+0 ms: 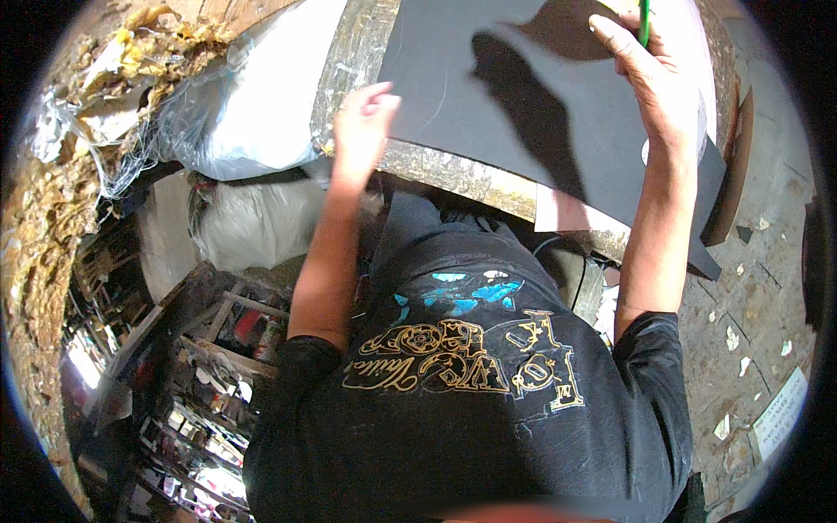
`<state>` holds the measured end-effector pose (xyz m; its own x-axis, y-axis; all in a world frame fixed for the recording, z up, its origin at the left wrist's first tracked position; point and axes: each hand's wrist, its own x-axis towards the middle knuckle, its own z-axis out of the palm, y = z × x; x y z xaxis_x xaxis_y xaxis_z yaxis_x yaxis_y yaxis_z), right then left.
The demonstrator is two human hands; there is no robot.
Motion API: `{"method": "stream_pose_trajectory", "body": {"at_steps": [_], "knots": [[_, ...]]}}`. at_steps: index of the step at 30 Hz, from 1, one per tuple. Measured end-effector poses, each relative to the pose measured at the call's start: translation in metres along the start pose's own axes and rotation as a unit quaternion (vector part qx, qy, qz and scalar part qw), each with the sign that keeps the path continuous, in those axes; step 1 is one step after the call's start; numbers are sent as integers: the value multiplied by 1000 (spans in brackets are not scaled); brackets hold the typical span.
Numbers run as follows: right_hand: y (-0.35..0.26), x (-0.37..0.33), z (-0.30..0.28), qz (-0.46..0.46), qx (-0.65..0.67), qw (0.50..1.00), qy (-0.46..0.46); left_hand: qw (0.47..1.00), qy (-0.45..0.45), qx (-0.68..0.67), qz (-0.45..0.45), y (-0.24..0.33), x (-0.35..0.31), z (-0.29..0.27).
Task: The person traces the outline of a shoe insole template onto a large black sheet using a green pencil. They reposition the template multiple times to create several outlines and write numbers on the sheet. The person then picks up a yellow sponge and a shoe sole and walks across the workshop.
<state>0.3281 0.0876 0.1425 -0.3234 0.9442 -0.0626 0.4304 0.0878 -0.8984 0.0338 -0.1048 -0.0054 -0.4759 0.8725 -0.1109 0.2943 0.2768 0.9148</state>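
My left hand (362, 131) hovers at the left edge of a large black sheet (453, 105), its fingers loosely bent with nothing visible in them. At the far right of the sheet, my right hand (658, 83) grips a slim green pen-like stick (644, 24), cut off by the top of the picture. Beside its fingertips is a dark brown piece with a curved edge (567, 30); whether the hand touches it, I cannot tell. A dark shadow of a hand and arm falls across the sheet, which lies on a worn work table (462, 166).
White plastic-wrapped material (270, 96) stands left of the table. Dried yellowish-brown residue (39, 218) covers the far left. A cluttered wooden rack (227, 349) stands lower left. Scraps litter the grey floor (741, 349) at right, near a brown board (739, 174) and a paper sign (779, 414).
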Motion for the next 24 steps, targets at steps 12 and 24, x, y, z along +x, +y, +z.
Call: {"method": "stream_pose_trajectory", "body": {"at_steps": [12,24], "knots": [[108,-38,132,-4,-214,970,-113,935,-19,228,270,-22,-43,41],[135,80,109,-14,-229,973,-15,941,50,268,200,-20,-60,75]]}}
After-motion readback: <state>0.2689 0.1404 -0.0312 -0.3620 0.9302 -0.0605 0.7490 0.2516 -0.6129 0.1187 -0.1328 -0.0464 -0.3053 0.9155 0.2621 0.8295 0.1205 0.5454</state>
